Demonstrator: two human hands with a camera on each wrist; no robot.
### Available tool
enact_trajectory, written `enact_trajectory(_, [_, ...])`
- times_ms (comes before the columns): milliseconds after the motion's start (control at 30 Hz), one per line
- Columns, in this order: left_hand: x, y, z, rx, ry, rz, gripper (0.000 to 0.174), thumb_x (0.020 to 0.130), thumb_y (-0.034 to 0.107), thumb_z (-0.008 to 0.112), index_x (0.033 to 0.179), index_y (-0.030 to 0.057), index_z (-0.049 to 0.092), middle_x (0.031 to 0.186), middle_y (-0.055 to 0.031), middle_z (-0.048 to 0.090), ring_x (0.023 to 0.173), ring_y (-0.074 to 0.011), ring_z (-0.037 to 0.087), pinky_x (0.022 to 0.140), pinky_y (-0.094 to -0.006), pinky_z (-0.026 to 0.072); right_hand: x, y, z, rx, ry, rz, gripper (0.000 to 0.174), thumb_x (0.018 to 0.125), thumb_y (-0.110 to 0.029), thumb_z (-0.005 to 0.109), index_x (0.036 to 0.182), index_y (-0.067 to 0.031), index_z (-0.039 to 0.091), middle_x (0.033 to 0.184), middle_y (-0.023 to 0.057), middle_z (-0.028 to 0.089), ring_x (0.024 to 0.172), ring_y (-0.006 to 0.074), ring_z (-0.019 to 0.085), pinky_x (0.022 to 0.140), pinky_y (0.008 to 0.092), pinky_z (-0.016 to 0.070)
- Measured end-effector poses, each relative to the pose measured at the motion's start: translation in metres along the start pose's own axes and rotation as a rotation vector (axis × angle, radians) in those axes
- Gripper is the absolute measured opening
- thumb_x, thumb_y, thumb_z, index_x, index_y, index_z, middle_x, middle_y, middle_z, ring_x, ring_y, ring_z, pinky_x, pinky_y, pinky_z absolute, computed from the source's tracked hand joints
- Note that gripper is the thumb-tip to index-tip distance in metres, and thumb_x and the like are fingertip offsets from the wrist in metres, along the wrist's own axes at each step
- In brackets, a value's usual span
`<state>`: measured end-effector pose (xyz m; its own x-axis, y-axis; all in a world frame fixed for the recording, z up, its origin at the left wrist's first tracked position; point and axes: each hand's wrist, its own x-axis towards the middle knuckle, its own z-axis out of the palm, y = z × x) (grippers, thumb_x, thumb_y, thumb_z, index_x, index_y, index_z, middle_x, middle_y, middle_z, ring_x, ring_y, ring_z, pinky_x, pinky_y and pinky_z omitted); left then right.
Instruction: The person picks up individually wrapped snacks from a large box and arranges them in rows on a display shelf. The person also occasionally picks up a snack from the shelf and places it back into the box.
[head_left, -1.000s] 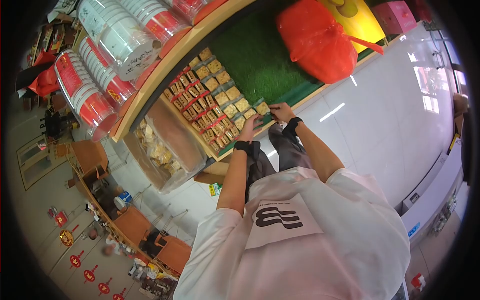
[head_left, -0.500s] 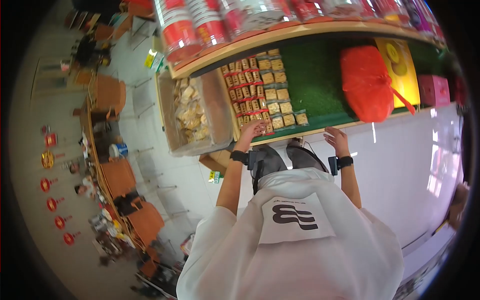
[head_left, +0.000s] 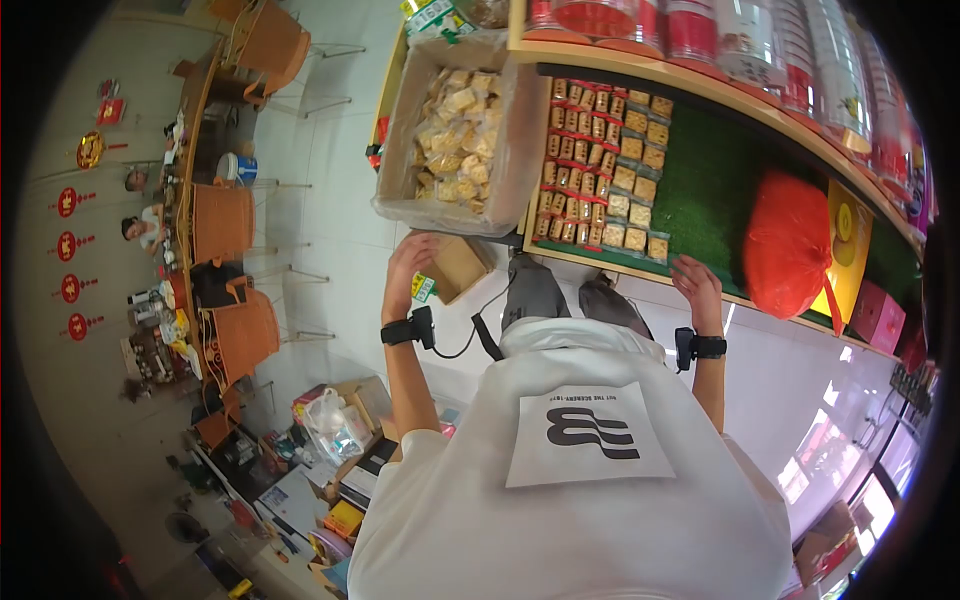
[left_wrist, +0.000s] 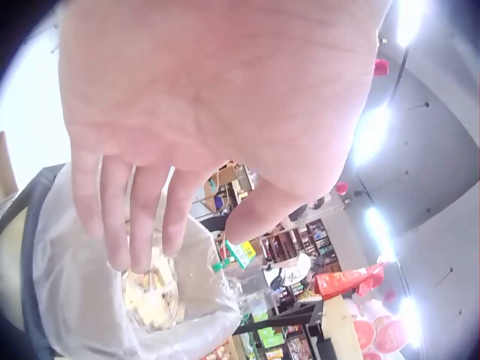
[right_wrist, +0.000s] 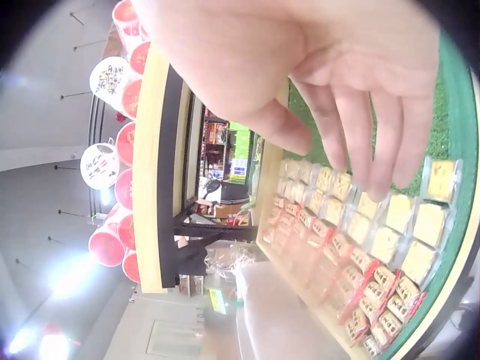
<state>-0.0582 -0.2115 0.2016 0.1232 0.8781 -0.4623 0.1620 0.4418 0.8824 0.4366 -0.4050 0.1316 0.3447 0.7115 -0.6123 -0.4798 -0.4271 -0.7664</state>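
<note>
In the head view my left hand [head_left: 408, 268] hangs empty just in front of a plastic-lined box [head_left: 395, 205]. Many wrapped pale pastries [head_left: 455, 125] lie heaped inside that box, and the left wrist view shows loosely extended fingers over its opening. My right hand [head_left: 697, 287] holds nothing, its fingers spread near the shelf's front edge. Close by it, a single wrapped square pastry [head_left: 657, 247] ends the column of yellowish packets [head_left: 622, 178]. Left of these stand rows of red-edged packets [head_left: 575, 180] with dark print. From the right wrist, the fingers overlap the yellowish packets.
Green turf [head_left: 705, 170] lines the shelf, with a red plastic bag [head_left: 785, 245], a yellow box [head_left: 848, 245] and a pink box [head_left: 877, 318] farther right. Stacked clear tubs [head_left: 745, 45] stand on the upper shelf. A small open carton [head_left: 462, 268] sits on the floor below.
Both hands were at the end packet at the shelf front; they have parted from it. The left hand has swung left to the lined box, and the head view has turned left.
</note>
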Motion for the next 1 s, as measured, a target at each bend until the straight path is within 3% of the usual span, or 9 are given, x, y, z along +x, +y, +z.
enact_trajectory(133, [-0.006,0.015,-0.039,-0.048,0.052,0.029,0.038,0.096,0.028,0.045,0.117,-0.0019,0.057,0.109,-0.0112,0.065,0.101,-0.0188,0.061,0.091,-0.03,0.0445,0.006,0.006,0.034,0.009,-0.036,-0.003,0.041,0.095,-0.026,0.049,0.12,0.0046,0.055,0.116,0.0166,0.063,0.103,0.0237,0.064,0.091,0.032,0.0495])
enact_trajectory(333, [0.058,0.017,-0.096,-0.078,-0.014,0.071,0.038,0.095,0.03,0.047,0.114,-0.0009,0.058,0.11,-0.0111,0.065,0.099,-0.0173,0.061,0.09,-0.0293,0.0443,0.004,0.005,0.12,0.011,0.048,-0.037,0.042,0.095,-0.027,0.049,0.12,0.0067,0.054,0.115,0.0171,0.063,0.104,0.0231,0.063,0.091,0.0314,0.0493])
enact_trajectory(500, [0.137,0.022,-0.12,-0.072,-0.069,-0.071,0.036,0.091,0.031,0.05,0.11,0.0018,0.061,0.106,-0.0094,0.066,0.096,-0.017,0.062,0.085,-0.0287,0.0457,0.008,0.019,0.206,0.061,0.017,-0.046,0.038,0.095,-0.025,0.049,0.119,0.004,0.056,0.116,0.0153,0.063,0.104,0.0232,0.063,0.091,0.0313,0.0495])
enact_trajectory(667, [0.212,0.021,-0.109,0.074,-0.102,-0.247,0.034,0.087,0.033,0.054,0.102,0.0048,0.065,0.103,-0.0069,0.067,0.092,-0.0168,0.063,0.081,-0.0286,0.0457,0.007,0.012,0.302,0.049,-0.057,-0.066,0.033,0.095,-0.021,0.047,0.115,0.0031,0.059,0.11,0.0137,0.066,0.098,0.0208,0.065,0.087,0.0292,0.0508])
enact_trajectory(800, [0.23,0.038,-0.09,0.052,-0.133,-0.228,0.029,0.084,0.029,0.057,0.092,0.0021,0.064,0.082,-0.0039,0.063,0.067,-0.0097,0.055,0.059,-0.0248,0.041,0.022,0.014,0.354,0.007,-0.067,0.009,0.034,0.094,-0.023,0.047,0.112,0.0027,0.06,0.105,0.0131,0.067,0.093,0.0196,0.066,0.083,0.0277,0.0515])
enact_trajectory(900, [0.258,0.019,-0.083,-0.007,-0.227,-0.244,0.028,0.084,0.029,0.058,0.092,0.0024,0.064,0.082,-0.004,0.063,0.068,-0.0103,0.057,0.06,-0.0257,0.0418,0.044,0.022,0.374,-0.016,-0.085,0.029,0.035,0.093,-0.027,0.05,0.109,0.0018,0.063,0.103,0.0122,0.068,0.093,0.0193,0.066,0.081,0.0281,0.0514])
enact_trajectory(1000, [0.269,0.018,-0.073,0.09,-0.332,-0.288,0.034,0.084,0.033,0.058,0.098,0.003,0.064,0.094,-0.0066,0.065,0.083,-0.0157,0.062,0.074,-0.0281,0.046,0.058,0.022,0.393,-0.014,-0.06,0.064,0.035,0.092,-0.027,0.052,0.11,0.001,0.062,0.104,0.0124,0.068,0.096,0.0208,0.066,0.083,0.029,0.0505])
